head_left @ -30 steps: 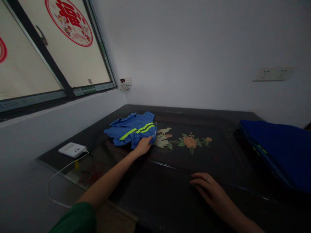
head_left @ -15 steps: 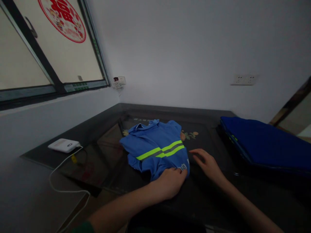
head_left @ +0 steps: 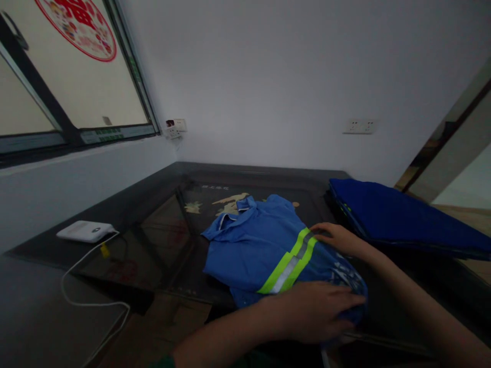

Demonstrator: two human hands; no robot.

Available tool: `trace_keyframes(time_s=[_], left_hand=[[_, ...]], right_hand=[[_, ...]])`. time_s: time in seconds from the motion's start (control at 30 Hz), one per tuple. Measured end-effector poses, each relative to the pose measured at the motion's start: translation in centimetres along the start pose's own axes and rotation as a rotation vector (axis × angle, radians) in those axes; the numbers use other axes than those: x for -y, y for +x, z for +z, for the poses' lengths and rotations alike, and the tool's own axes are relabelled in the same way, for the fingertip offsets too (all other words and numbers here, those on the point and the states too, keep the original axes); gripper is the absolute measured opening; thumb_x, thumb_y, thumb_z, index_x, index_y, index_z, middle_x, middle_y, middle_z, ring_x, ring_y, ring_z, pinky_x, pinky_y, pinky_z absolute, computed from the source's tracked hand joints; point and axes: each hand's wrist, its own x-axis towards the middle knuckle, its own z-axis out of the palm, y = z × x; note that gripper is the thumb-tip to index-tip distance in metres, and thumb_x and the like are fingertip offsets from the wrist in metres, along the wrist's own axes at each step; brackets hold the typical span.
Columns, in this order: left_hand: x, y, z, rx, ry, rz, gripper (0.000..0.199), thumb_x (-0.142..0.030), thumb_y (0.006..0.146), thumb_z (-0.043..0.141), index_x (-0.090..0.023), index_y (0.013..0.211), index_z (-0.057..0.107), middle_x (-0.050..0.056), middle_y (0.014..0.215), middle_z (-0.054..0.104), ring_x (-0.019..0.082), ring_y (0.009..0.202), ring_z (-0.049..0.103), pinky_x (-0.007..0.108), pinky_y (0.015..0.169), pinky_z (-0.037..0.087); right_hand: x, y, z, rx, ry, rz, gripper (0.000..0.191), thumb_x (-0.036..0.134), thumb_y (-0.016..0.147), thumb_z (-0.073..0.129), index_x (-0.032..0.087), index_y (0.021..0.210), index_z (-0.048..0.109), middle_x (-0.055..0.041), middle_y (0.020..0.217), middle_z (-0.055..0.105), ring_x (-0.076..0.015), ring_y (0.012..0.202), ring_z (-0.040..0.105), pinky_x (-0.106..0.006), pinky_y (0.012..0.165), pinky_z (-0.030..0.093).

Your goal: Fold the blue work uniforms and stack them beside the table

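A blue short-sleeved work shirt (head_left: pixel 257 237) with a collar and a yellow-and-silver reflective band (head_left: pixel 289 268) lies on the dark tabletop, its collar pointing up and left. My left hand (head_left: pixel 318 309) is at the bottom end of the shirt, with the fabric bunched between and past its fingers; motion smears both hand and cloth there. Resting on the far side of the shirt at the band's upper end, my right hand (head_left: pixel 339 237) has its fingers slightly apart and curved. White lettering on the cloth between the hands is blurred.
The dark glossy table (head_left: pixel 153 184) has flower decorations. A folded deep-blue item (head_left: pixel 395 214) lies at the right. On the left are a white power bank (head_left: pixel 85 231) and its white cable (head_left: pixel 94 304). Wall sockets (head_left: pixel 359 126) and a window (head_left: pixel 72 76) stand behind.
The shirt's bottom end has swung and stretched to the right with my left hand, tilting the reflective band. My right hand now touches the shirt. The camera view has shifted right.
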Motion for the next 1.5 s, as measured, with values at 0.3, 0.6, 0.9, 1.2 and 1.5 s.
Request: trace_keyframes(time_s=[0.3, 0.6, 0.9, 1.2, 1.5], left_hand=[[13.9, -15.8, -12.6, -0.465, 0.175, -0.555, 0.046, -0.029, 0.081, 0.063, -0.019, 0.126, 0.056, 0.011, 0.129, 0.059, 0.024, 0.121, 0.053, 0.042, 0.106, 0.038], [17.2, -17.3, -11.6, -0.417, 0.276, -0.606, 0.02, -0.015, 0.076, 0.057, -0.016, 0.094, 0.065, 0.009, 0.108, 0.063, 0.021, 0.104, 0.058, 0.037, 0.098, 0.043], [12.2, -13.0, -10.3, -0.505, 0.278, -0.528, 0.032, -0.012, 0.077, 0.049, -0.015, 0.107, 0.059, 0.009, 0.11, 0.064, 0.024, 0.105, 0.059, 0.038, 0.097, 0.044], [4.8, -11.7, -7.5, -0.07, -0.01, -0.436, 0.059, -0.042, 0.082, 0.063, -0.022, 0.135, 0.046, 0.01, 0.134, 0.054, 0.026, 0.12, 0.051, 0.04, 0.103, 0.039], [3.7, -11.3, -7.3, 0.095, -0.29, -0.271, 0.041, -0.033, 0.089, 0.056, -0.023, 0.129, 0.054, 0.008, 0.116, 0.061, 0.015, 0.089, 0.063, 0.026, 0.079, 0.051]], right_hand=[[13.5, -1.7, 2.8, -0.051, -0.177, -0.164, 0.028, 0.024, 0.088, 0.052, 0.02, 0.113, 0.064, -0.0099, 0.115, 0.065, -0.0262, 0.108, 0.059, -0.041, 0.093, 0.046], [18.7, -0.4, 7.5, 0.166, -0.141, -0.234, 0.029, 0.023, 0.088, 0.057, 0.018, 0.116, 0.064, -0.0114, 0.114, 0.065, -0.0265, 0.106, 0.061, -0.039, 0.091, 0.047], [14.2, -2.6, 9.6, 0.245, -0.137, -0.199, 0.059, 0.016, 0.079, 0.065, 0.023, 0.135, 0.049, -0.0108, 0.128, 0.053, -0.0242, 0.11, 0.058, -0.035, 0.092, 0.047], [9.3, -6.9, 5.0, 0.345, 0.195, -0.229, 0.055, 0.007, 0.073, 0.053, 0.032, 0.122, 0.06, -0.0023, 0.12, 0.06, -0.0218, 0.111, 0.057, -0.037, 0.097, 0.043], [8.2, -11.5, 3.4, 0.194, 0.219, -0.091, 0.028, 0.018, 0.081, 0.054, 0.03, 0.101, 0.07, -0.0026, 0.103, 0.067, -0.0199, 0.094, 0.064, -0.03, 0.085, 0.051]])
